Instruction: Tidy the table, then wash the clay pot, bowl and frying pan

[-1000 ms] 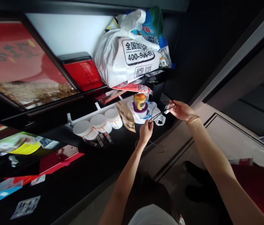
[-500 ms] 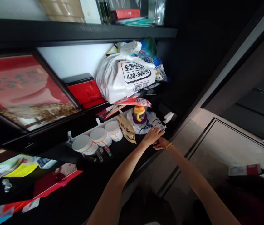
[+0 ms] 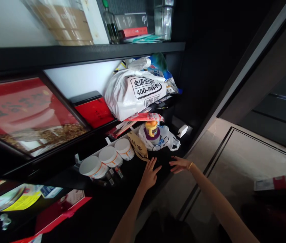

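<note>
Over the black lower shelf, my left hand (image 3: pixel 150 173) is open, its fingers spread close to the tip of a brown paper pouch (image 3: pixel 138 146). My right hand (image 3: pixel 180 164) hovers to its right at the shelf's front edge, fingers apart and holding nothing. Beyond both hands lies a white plastic bag (image 3: pixel 169 138) with a thin dark cable (image 3: pixel 162 143) on it. A small yellow figure on a purple base (image 3: pixel 152 130) stands at that bag's left. Left of the pouch are three white paper cups (image 3: pixel 109 156) in a row, with small dark boxes (image 3: pixel 112 176) in front.
A white charger plug (image 3: pixel 183 131) juts out at the shelf's right end. Behind stand a large stuffed white bag (image 3: pixel 135 91), a red box (image 3: pixel 94 110) and a framed red picture (image 3: pixel 28 114). An upper shelf (image 3: pixel 82 53) overhangs them. Pale floor (image 3: pixel 244 162) lies to the right.
My hands were close together at the white bag's cable. Now they are apart: the left has drawn back and to the left, the right slightly lower. The view has tilted up a little.
</note>
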Motion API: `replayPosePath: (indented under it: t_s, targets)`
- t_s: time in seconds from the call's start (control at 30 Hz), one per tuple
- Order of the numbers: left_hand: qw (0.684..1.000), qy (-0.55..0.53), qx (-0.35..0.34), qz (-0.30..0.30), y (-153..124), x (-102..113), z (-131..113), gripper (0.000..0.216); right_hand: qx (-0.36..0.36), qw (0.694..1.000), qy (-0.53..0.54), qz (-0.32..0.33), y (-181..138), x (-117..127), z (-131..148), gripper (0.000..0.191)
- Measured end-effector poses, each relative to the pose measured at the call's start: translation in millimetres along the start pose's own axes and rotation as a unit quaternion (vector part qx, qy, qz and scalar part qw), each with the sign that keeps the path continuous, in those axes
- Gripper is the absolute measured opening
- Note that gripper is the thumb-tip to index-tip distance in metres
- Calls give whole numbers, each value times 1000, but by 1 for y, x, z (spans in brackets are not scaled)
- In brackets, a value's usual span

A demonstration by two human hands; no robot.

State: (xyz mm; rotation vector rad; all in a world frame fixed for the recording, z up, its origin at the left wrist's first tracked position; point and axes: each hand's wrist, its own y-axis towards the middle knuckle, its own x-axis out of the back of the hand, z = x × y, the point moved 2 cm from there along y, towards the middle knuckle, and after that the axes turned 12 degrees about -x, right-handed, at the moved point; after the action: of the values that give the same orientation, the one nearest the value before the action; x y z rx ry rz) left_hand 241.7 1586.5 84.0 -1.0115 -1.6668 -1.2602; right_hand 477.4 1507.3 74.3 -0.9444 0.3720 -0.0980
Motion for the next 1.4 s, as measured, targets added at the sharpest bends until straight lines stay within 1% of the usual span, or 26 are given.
replayPosePath:
  t_s: [0.03, 0.07, 0.13, 0.2, 0.27, 0.33, 0.43, 0.53, 0.6, 0.7, 0.8, 0.87, 0.93, 0.97, 1.0, 1.03, 1.07, 1.1, 1.13, 1.17, 1.2, 1.23, 1.3, 1.37, 1.4]
  targets:
    - [1000, 2, 18, -11, -9, -2, -3, 69, 2, 999, 28, 20, -4, -4, -5, 93]
    - [999, 5, 39, -21, -17, -6, -5, 66, 9, 998, 61, 32, -5, -10, -9, 88]
    - [996, 12, 79, -37, -30, -17, -10, 60, 44, 988, 141, 37, -2, -25, -14, 66]
    - [992, 18, 114, -51, -37, -27, -13, 56, 89, 972, 214, 27, 7, -41, -15, 42]
    - [986, 19, 149, -67, -41, -34, -16, 52, 110, 961, 253, 9, 20, -57, -16, 27]
    - [979, 14, 181, -87, -43, -35, -18, 47, 115, 957, 267, -15, 29, -70, -20, 25]
    - [968, -11, 213, -130, -47, -22, -23, 37, 140, 950, 277, -46, 26, -83, -39, 34]
    - [959, -55, 209, -181, -52, 1, -31, 28, 168, 948, 268, -43, 9, -87, -72, 40]
    - [956, -94, 184, -206, -50, 16, -41, 27, 181, 939, 285, -60, -5, -85, -96, 42]
    - [953, -160, 135, -219, -35, 28, -59, 24, 195, 908, 347, -133, -29, -81, -128, 42]
    - [933, -253, 113, -230, -6, 21, -81, 21, 219, 875, 377, -210, -58, -86, -143, 44]
    - [908, -329, 127, -226, 17, 10, -97, 31, 271, 861, 344, -259, -80, -92, -140, 46]
    - [888, -392, 137, -199, 40, 3, -109, 41, 349, 847, 253, -312, -100, -97, -132, 45]
    - [884, -409, 130, -183, 52, 4, -113, 40, 382, 839, 192, -338, -108, -100, -128, 45]
    - [887, -412, 112, -174, 65, 10, -113, 35, 404, 830, 132, -360, -116, -103, -126, 46]
    - [897, -398, 84, -174, 79, 20, -110, 29, 417, 822, 80, -380, -121, -106, -125, 45]
    - [911, -367, 50, -182, 93, 35, -104, 23, 421, 815, 40, -396, -124, -108, -127, 44]
    - [926, -318, 9, -203, 108, 54, -94, 19, 421, 809, 14, -410, -125, -110, -131, 43]
    - [941, -249, -17, -227, 123, 76, -82, 19, 418, 804, 4, -423, -124, -110, -136, 41]
    - [954, -167, -27, -249, 138, 99, -67, 21, 413, 800, 5, -435, -122, -109, -143, 41]
    - [964, -84, -23, -250, 150, 121, -51, 25, 406, 798, 13, -445, -118, -109, -150, 40]
    - [972, -16, -11, -235, 161, 142, -34, 30, 398, 798, 23, -453, -113, -108, -158, 40]
    - [976, 80, -2, -201, 172, 179, -2, 33, 381, 802, 46, -458, -103, -106, -170, 38]
    - [976, 139, -8, -170, 171, 205, 23, 32, 377, 809, 59, -448, -94, -107, -174, 36]
    - [974, 158, -12, -162, 166, 214, 33, 32, 381, 811, 59, -440, -91, -108, -170, 35]
